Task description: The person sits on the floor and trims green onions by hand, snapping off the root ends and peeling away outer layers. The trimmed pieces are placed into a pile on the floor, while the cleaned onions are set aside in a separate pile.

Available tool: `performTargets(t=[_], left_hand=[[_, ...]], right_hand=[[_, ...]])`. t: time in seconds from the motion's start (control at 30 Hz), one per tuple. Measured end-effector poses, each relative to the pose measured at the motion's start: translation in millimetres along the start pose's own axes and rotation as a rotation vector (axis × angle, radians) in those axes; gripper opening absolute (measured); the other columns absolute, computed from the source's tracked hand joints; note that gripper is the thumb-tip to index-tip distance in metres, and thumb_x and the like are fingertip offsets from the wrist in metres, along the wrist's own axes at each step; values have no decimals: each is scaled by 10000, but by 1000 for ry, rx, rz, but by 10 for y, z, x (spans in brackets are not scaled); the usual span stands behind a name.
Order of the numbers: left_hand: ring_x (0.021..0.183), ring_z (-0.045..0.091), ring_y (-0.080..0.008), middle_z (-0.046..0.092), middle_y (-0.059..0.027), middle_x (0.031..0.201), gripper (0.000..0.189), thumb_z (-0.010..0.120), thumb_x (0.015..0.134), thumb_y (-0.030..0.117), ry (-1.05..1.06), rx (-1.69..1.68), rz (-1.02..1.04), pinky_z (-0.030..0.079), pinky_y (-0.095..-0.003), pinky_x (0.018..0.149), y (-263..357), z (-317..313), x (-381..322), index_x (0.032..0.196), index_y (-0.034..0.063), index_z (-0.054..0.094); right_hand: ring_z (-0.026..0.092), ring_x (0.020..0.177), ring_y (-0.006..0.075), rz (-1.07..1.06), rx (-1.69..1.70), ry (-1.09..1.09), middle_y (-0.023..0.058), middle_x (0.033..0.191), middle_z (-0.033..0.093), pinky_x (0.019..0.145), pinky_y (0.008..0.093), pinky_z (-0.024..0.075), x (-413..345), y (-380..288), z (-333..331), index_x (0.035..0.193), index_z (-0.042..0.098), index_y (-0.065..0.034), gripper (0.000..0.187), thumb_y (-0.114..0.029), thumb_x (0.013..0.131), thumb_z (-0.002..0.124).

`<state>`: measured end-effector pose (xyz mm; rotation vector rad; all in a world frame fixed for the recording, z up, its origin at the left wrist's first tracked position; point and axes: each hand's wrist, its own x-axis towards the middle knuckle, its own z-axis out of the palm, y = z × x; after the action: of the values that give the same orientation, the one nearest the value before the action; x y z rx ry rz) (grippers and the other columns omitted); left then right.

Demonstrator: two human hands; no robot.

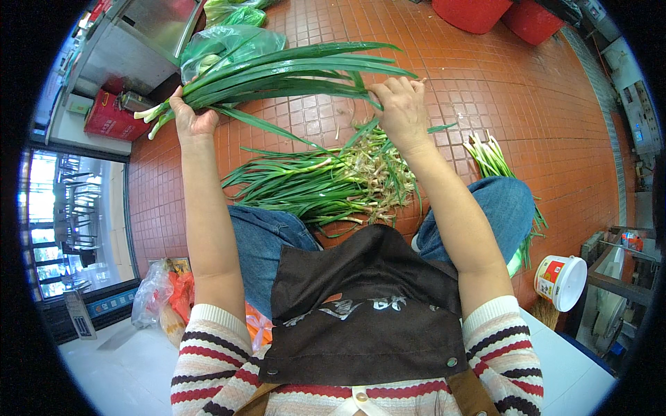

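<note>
My left hand [195, 115] grips a bunch of long green garlic leaves [270, 78] near its white stem ends, which point left. At the leafy end, my right hand [400, 106] has its fingers closed on leaf tips. One long leaf droops from the bunch towards the floor. Below, a heap of green garlic [307, 179] lies on the tiles in front of my knees, its roots and dry husks [385, 177] towards the right. A separate bundle of stalks with clean white ends [489, 156] rests beside my right knee.
Plastic bags of green vegetables [229, 49] stand at the upper left, near a red box [112, 117]. Red tubs [468, 13] are at the top right. A white bucket [570, 283] is at the lower right; clear and red bags [153, 294] lie at the lower left.
</note>
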<state>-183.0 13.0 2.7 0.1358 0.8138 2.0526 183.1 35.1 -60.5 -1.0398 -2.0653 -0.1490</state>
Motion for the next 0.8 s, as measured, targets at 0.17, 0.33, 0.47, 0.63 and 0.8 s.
performTargets(t=[0.17,0.33,0.47,0.63,0.8], left_hand=[[923,580,-285,618,-104,939,267,528,822,265,45,53,62,461,-478,898,-57,-8,11,924,21,572],[927,578,-282,616,-99,942,265,522,828,267,35,51,42,456,-478,901,-63,55,-18,923,25,570],[906,583,-275,615,-97,921,237,519,833,257,2,40,20,465,-465,891,-14,-13,-2,902,33,559],[918,581,-277,620,-98,938,196,518,833,226,-21,23,-20,452,-463,907,-41,-21,61,888,45,566],[881,586,-278,614,-103,895,244,507,830,254,-9,106,39,480,-467,856,-6,0,61,897,26,559]], right_hand=[[528,747,175,443,364,24,41,764,542,672,344,396,-33,23,122,918,568,-92,98,-142,834,572],[556,694,122,947,931,206,57,805,599,598,271,443,34,634,-31,931,530,-18,198,-187,936,428],[614,833,145,607,766,151,124,1073,633,682,275,494,313,540,-279,965,503,-7,175,-153,966,408],[622,850,327,432,493,-171,180,887,635,713,408,479,348,399,-299,1002,522,-36,195,-207,944,448],[592,799,334,123,422,-212,144,807,606,709,400,470,280,436,-299,957,549,-45,187,-212,928,469]])
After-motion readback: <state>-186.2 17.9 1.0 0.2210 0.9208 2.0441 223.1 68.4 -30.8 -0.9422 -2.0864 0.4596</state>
